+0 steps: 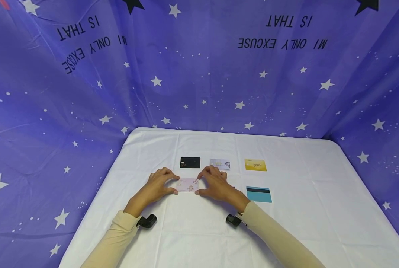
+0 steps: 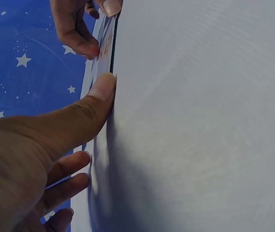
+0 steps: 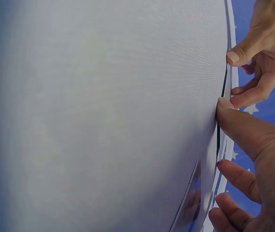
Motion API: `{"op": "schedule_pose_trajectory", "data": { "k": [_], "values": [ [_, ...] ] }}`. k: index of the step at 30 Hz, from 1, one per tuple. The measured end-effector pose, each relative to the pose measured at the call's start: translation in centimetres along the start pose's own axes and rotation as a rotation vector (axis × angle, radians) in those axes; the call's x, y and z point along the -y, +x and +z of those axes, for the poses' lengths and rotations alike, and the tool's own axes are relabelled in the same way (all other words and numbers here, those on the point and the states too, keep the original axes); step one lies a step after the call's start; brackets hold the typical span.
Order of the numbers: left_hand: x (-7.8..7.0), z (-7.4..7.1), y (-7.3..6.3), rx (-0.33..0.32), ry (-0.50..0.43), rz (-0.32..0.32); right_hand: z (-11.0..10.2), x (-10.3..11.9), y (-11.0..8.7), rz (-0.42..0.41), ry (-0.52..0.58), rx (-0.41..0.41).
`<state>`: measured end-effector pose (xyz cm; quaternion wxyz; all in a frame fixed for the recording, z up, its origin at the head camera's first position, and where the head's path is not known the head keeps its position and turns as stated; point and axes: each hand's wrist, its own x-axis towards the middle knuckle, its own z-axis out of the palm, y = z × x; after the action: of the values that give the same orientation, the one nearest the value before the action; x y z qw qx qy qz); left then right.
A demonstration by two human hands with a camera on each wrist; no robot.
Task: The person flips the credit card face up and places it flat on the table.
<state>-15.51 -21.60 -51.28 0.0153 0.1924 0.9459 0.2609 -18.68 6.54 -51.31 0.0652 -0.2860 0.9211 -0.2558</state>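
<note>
A pink card [image 1: 187, 185] with gold print and a flower pattern lies at the near left of a group of cards. My left hand [image 1: 156, 187] holds its left end, index finger at the far corner and thumb at the near one. On the right end, my right hand [image 1: 216, 185] grips the two corners the same way. In the left wrist view the card [image 2: 107, 50] shows almost edge-on between the two thumbs. The right hand partly covers a silver VIP card [image 1: 219, 163], and another card under that wrist is mostly hidden.
Beyond the hands lies a black VIP card [image 1: 190, 162], with a gold card [image 1: 255, 165] farther right. A teal card with a black stripe [image 1: 258, 194] is right of the right wrist. White cloth [image 1: 192, 238] covers the table; purple star-patterned curtains [image 1: 199, 82] surround it.
</note>
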Motion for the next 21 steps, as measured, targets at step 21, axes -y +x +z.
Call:
{"op": "schedule_pose_trajectory", "data": {
  "k": [21],
  "values": [
    [-0.30, -0.38, 0.01, 0.011, 0.019, -0.006, -0.07, 0.26, -0.19, 0.030, 0.022, 0.009]
  ]
}}
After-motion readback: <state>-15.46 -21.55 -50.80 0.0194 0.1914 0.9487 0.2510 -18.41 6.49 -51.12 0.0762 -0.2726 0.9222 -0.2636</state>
